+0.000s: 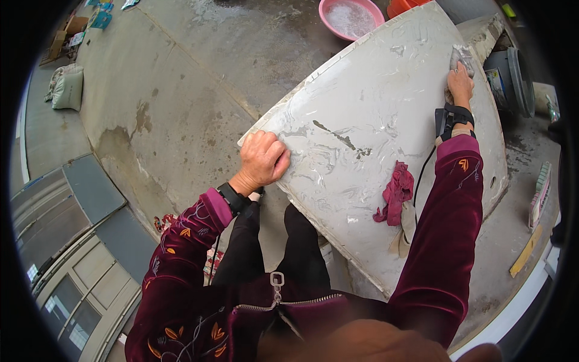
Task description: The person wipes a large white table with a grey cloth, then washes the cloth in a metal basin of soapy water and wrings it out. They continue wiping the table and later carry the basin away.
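Observation:
A wet, pale stone-like slab (pixel 334 113) with soapy streaks lies before me, one corner pointing left. My right hand (pixel 460 85) presses a grey, soaked cloth (pixel 461 59) onto its far right part, fingers closed over it. At the left corner, my left hand (pixel 264 156) rests as a curled fist, knuckles up, with no object seen in it. Nearer to me on the slab lie a crumpled dark pink cloth (pixel 398 194) and, partly under my right sleeve, a beige cloth (pixel 405 231). A dark elongated patch (pixel 334 134) marks the slab's middle.
Beyond the slab stands a pink basin (pixel 353 18) of sudsy water, beside an orange container (pixel 402 7). A grey bucket (pixel 509 81) lies tipped at the right, above a washboard-like ridged item (pixel 539 194) and a yellow strip (pixel 526 251). A stuffed sack (pixel 67 88) leans far left.

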Demonstrator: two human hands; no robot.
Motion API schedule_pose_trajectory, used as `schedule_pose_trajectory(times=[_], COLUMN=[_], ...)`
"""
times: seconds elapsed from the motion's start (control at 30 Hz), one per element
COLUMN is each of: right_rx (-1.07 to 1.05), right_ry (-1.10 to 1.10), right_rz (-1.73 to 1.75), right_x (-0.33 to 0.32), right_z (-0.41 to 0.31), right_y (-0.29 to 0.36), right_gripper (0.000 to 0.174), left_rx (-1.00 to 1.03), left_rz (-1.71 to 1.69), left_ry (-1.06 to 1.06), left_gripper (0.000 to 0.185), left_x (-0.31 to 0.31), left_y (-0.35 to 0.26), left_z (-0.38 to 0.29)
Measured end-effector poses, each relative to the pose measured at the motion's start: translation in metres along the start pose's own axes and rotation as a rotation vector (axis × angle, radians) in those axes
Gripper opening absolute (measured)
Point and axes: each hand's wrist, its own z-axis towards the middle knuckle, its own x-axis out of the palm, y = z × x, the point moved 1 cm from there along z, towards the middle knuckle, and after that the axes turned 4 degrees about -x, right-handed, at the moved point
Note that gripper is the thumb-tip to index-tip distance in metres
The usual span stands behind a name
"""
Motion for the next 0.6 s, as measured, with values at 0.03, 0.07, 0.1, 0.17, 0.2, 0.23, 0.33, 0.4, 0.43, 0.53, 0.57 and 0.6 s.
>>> schedule_pose_trajectory(times=[0.03, 0.07, 0.1, 0.17, 0.2, 0.23, 0.33, 0.4, 0.43, 0.53, 0.57, 0.6], right_rx=[-0.101, -0.203, -0.268, -0.384, -0.457, -0.479, -0.631, -0.719, -0.715, -0.693, -0.681, -0.661], right_ry=[-0.019, -0.05, -0.057, -0.084, -0.121, -0.111, -0.12, -0.098, -0.06, -0.031, -0.031, -0.017], right_rz=[0.0, 0.002, 0.002, 0.042, 0.084, 0.106, 0.172, 0.195, 0.194, 0.231, 0.25, 0.267], right_x=[0.003, -0.001, -0.001, -0.001, -0.003, -0.008, -0.021, -0.028, -0.031, -0.041, -0.045, -0.047], right_z=[0.006, 0.008, -0.001, -0.03, -0.049, -0.068, -0.134, -0.181, -0.203, -0.267, -0.284, -0.301], right_y=[0.027, 0.051, 0.076, 0.131, 0.153, 0.172, 0.22, 0.249, 0.259, 0.273, 0.274, 0.275], right_gripper=[0.051, 0.051, 0.05, 0.048, 0.048, 0.048, 0.05, 0.051, 0.053, 0.057, 0.058, 0.059], left_rx=[0.002, -0.002, 0.0, 0.0, 0.003, 0.003, 0.016, 0.034, 0.031, 0.07, 0.087, 0.09], left_rz=[0.0, 0.002, 0.003, 0.02, 0.028, 0.039, 0.018, 0.015, 0.007, -0.108, -0.153, -0.194], left_ry=[0.001, 0.003, -0.005, -0.01, -0.013, -0.017, -0.045, -0.06, -0.027, -0.017, -0.022, 0.035], left_gripper=[0.017, 0.017, 0.017, 0.017, 0.018, 0.018, 0.018, 0.017, 0.017, 0.017, 0.017, 0.015], left_x=[0.0, 0.0, 0.0, 0.0, -0.001, -0.001, -0.002, -0.005, -0.005, -0.012, -0.017, -0.022], left_y=[0.0, 0.001, 0.001, 0.001, 0.001, 0.001, 0.0, -0.001, -0.001, 0.0, 0.002, 0.004], left_z=[-0.001, -0.001, -0.001, -0.002, -0.002, -0.002, -0.002, -0.002, -0.002, -0.006, -0.009, -0.015])
